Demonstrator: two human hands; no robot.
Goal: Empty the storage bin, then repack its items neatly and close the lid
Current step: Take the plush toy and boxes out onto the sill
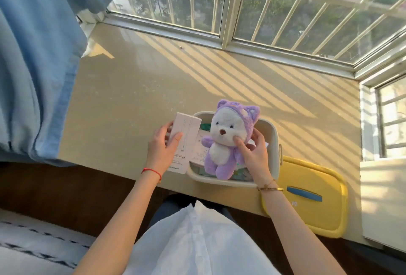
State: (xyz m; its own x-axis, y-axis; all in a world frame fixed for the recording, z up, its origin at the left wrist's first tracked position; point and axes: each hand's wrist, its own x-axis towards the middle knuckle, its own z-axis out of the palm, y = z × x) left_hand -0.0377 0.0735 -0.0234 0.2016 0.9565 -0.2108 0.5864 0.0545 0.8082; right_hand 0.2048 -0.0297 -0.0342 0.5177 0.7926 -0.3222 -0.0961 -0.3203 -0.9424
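Head view: hands [161, 149] grip white box [183, 140], print perhaps unreadable.

bin contents: mostly hidden behind the purple plush [226, 140] and the right hand [256, 153]; just scraps of green and white paper peek out of the storage bin [273, 142]
box print: text on the white box [183, 142] is way too small to read
left hand [163, 145]: fingertips tucked behind the box
yellow lid [307, 197]: near corner covered by the right forearm
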